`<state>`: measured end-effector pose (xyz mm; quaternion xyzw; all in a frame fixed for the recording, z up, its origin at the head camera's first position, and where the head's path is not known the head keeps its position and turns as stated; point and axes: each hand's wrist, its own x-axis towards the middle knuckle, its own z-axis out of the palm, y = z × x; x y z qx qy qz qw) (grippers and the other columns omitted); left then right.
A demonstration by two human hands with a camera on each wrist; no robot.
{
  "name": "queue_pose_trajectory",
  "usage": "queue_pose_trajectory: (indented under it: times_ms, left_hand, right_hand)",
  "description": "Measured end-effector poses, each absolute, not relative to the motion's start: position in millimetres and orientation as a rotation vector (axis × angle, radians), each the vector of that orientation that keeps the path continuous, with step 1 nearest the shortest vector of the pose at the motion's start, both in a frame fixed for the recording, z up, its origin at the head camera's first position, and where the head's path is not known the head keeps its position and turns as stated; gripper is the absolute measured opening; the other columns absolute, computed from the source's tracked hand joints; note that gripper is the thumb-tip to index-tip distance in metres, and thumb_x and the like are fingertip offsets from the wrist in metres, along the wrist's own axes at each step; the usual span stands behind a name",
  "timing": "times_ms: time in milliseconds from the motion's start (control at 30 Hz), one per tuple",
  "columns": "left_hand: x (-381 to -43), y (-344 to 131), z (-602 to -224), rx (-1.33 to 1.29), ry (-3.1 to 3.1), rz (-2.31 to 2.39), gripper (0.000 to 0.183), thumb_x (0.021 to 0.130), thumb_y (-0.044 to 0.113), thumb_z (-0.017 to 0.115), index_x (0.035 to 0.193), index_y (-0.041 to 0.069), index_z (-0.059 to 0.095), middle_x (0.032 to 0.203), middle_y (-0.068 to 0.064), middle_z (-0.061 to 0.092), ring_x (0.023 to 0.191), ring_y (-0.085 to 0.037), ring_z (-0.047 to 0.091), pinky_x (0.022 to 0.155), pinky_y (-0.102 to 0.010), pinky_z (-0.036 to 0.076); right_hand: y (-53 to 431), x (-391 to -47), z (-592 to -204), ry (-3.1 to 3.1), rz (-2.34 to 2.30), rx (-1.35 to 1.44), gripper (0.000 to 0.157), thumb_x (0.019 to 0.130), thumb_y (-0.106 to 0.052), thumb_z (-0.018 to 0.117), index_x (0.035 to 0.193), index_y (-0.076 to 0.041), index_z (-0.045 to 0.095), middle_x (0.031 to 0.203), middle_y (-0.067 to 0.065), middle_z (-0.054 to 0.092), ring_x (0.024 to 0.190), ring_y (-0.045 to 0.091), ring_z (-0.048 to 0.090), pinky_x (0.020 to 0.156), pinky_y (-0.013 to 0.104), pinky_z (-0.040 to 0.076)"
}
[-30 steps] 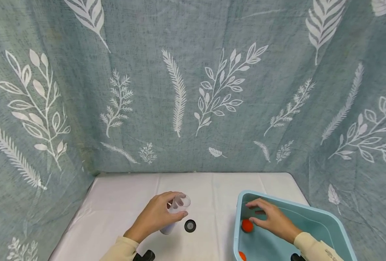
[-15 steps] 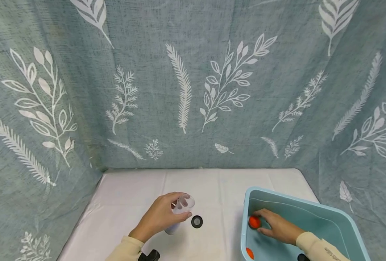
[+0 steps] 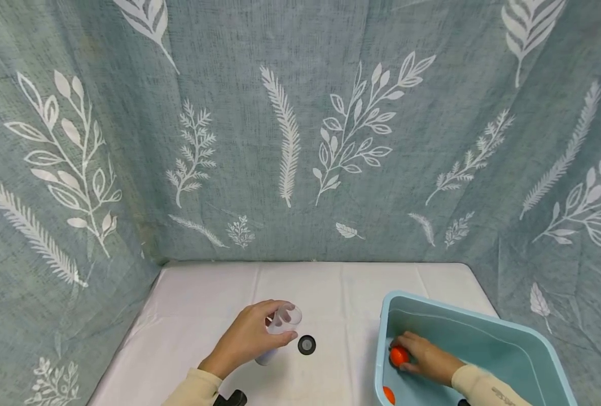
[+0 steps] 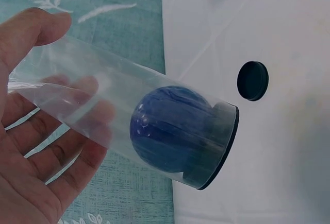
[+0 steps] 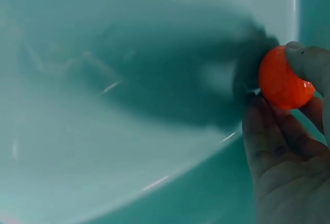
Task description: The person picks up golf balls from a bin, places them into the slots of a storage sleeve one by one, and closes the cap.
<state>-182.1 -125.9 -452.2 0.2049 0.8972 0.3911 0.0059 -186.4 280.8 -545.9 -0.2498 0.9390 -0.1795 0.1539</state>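
A clear plastic tube [image 4: 116, 59] is in my left hand [image 3: 249, 338], thumb on one side and fingers on the other near its mouth. Inside, a blue ball [image 4: 167, 128] lies at the dark-rimmed end. Tilted over the white table, the tube has its mouth up in the head view. A round black cap [image 3: 307, 344] lies just right of it. My right hand [image 3: 429, 359] reaches down into the light blue bin [image 3: 463, 308] and grips an orange-red ball [image 5: 283, 80] between thumb and fingers, near the bin's left wall.
Another orange-red ball [image 3: 389, 395] sits by the bin's left wall, nearer to me. The white-covered table [image 3: 204, 293] ends at a leaf-patterned green-blue cloth [image 3: 219, 169] hanging behind and at both sides. The bin's raised walls surround my right hand.
My right hand has lowered into the bin and closed its fingers on the orange-red ball. The left hand keeps its hold on the tube. The head view has shifted slightly.
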Motion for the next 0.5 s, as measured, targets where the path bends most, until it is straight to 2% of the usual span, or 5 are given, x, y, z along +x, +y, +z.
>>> queue_pose_trajectory:
  times_ms: [200, 367, 500]
  left_hand:
    - [-180.5, -124.7, -452.1, 0.649, 2.805, 1.216, 0.048, 0.077, 0.048, 0.075, 0.116, 0.023, 0.064, 0.098, 0.014, 0.063, 0.087, -0.015, 0.060, 0.072, -0.027, 0.050]
    - [-181.3, -123.6, -450.1, 0.629, 2.826, 1.187, 0.049, 0.077, 0.052, 0.074, 0.117, 0.025, 0.064, 0.102, 0.014, 0.062, 0.086, -0.011, 0.058, 0.069, -0.026, 0.049]
    - [-181.9, -121.3, -447.7, 0.641, 2.836, 1.189, 0.048, 0.077, 0.049, 0.075, 0.117, 0.025, 0.064, 0.100, 0.015, 0.063, 0.085, -0.009, 0.057, 0.072, -0.027, 0.049]
  right_hand:
    - [285.2, -186.0, -542.8, 2.716, -0.570, -0.758, 0.037, 0.081, -0.021, 0.076, 0.113, -0.010, 0.060, 0.104, -0.006, 0.056, 0.088, 0.009, 0.053, 0.080, 0.034, 0.051]
    - [289.5, -189.3, -526.7, 2.693, -0.761, -0.830, 0.035, 0.083, -0.018, 0.073, 0.114, -0.010, 0.058, 0.105, -0.006, 0.057, 0.090, 0.006, 0.056, 0.076, 0.029, 0.052]
    - [289.6, -194.3, -511.7, 2.670, -0.861, -0.821, 0.038, 0.084, -0.019, 0.072, 0.119, -0.012, 0.057, 0.110, -0.007, 0.057, 0.093, 0.006, 0.057, 0.078, 0.028, 0.053]
